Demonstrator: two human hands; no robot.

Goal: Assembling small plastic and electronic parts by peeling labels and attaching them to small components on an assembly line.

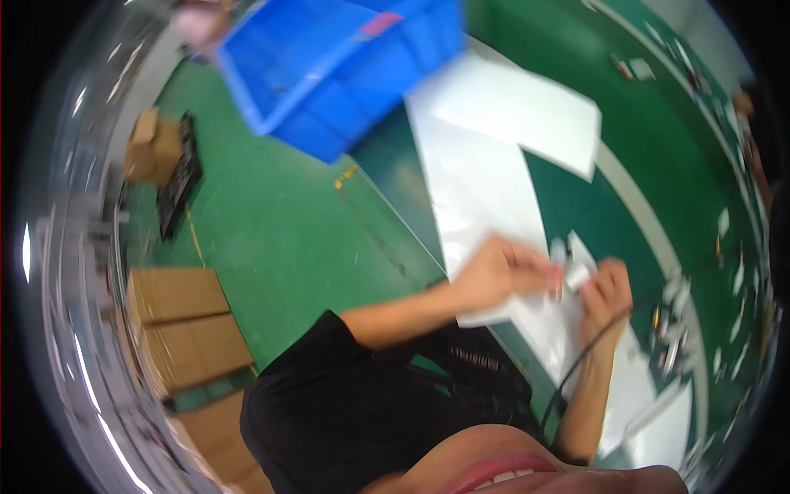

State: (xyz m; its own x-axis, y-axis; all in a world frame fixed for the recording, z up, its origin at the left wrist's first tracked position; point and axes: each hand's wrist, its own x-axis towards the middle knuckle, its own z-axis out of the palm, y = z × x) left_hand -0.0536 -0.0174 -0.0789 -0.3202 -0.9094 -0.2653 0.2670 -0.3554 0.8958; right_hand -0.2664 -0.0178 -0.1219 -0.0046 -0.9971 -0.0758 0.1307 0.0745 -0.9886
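Observation:
Over the white sheet (485,198) on the green table, my two hands are close together with their fingers closed. My left hand (502,272) pinches a small object with a reddish-orange part, too blurred to name. In the fingers of my right hand (607,292) is a small white piece (578,274), which meets or nearly meets what the left hand holds. I cannot tell whether the two are joined. A dark cable (576,364) runs along my right wrist.
A blue plastic bin (329,107) stands at the table's far left end, beside a blurred pinkish shape (200,23). Another white sheet (527,107) overlaps the first. Several small parts (671,337) lie at right. Cardboard boxes (185,329) stand on the green floor at left.

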